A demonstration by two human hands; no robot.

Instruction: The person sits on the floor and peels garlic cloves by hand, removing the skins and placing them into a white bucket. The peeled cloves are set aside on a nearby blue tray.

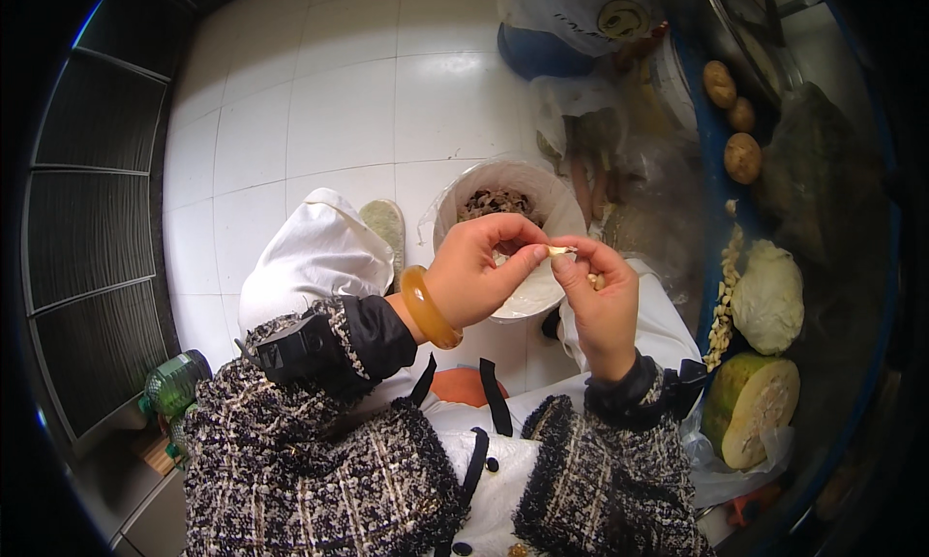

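My left hand, with an amber bangle on its wrist, pinches one end of a small pale garlic clove. On the clove's other side, the thumb and forefinger of my right hand close on it. A few more cloves show in the curled fingers of that right hand. Both hands are over the near edge of a bin with a pale plastic liner. Dark, papery scraps lie inside it, partly hidden by my left hand.
At right, a blue-edged shelf carries potatoes, a strip of garlic cloves, a pale cabbage and a cut squash. Plastic bags lie beyond the bin. Green bottles stand by the dark cabinet at left.
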